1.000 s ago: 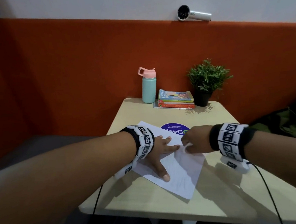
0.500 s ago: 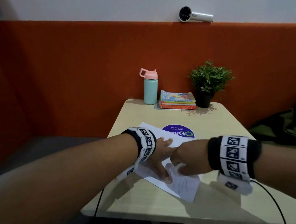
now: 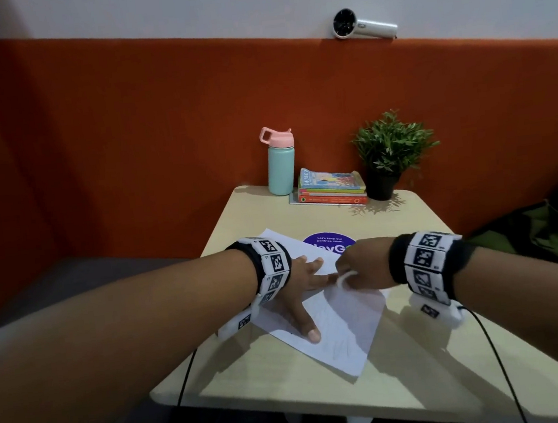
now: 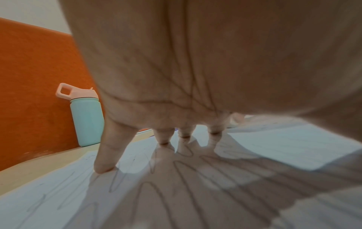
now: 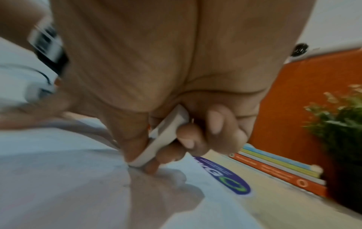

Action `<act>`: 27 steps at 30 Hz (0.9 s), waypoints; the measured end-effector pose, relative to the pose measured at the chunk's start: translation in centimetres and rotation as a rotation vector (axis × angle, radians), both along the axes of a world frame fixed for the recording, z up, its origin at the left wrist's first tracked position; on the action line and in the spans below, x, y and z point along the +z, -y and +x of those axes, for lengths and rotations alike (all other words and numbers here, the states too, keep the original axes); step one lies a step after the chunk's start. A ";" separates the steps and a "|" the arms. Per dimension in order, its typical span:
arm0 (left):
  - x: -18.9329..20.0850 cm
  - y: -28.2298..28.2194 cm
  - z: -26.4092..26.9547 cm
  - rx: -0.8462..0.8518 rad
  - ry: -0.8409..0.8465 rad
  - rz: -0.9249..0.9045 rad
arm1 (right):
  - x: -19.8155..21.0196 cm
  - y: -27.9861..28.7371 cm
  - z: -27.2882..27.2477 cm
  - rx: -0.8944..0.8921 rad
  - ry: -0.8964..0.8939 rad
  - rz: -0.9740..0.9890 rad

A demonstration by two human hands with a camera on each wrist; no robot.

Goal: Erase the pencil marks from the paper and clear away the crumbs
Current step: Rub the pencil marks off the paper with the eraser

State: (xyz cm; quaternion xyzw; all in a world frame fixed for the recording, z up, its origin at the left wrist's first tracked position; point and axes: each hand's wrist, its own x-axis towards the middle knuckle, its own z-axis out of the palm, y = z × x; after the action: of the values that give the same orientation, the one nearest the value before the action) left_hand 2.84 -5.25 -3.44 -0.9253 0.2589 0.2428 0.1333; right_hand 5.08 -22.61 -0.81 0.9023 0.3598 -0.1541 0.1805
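You've got white paper [image 3: 338, 329] with grey pencil squiggles [image 4: 188, 182], a beige table [image 3: 426, 385], and a teal bottle [image 3: 281, 169] with a pink lid.

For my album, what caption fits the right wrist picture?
Right hand grips a white eraser, its tip on the paper.

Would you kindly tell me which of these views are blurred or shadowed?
Right wrist view: motion blur smears the plant and wristband; the eraser stays readable. Left wrist view: the left hand shadows the paper. Head view: dim, mostly sharp.
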 end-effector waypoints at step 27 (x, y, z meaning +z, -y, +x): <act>-0.8 -0.4 0.5 0.004 0.013 0.017 | -1.2 -0.2 -3.7 0.018 -0.136 0.001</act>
State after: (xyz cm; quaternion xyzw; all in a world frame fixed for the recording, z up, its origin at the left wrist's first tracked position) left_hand 3.32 -4.88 -4.24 -0.9263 0.2540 0.2392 0.1425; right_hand 1.33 -22.37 -1.98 0.8867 0.3794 -0.2130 0.1564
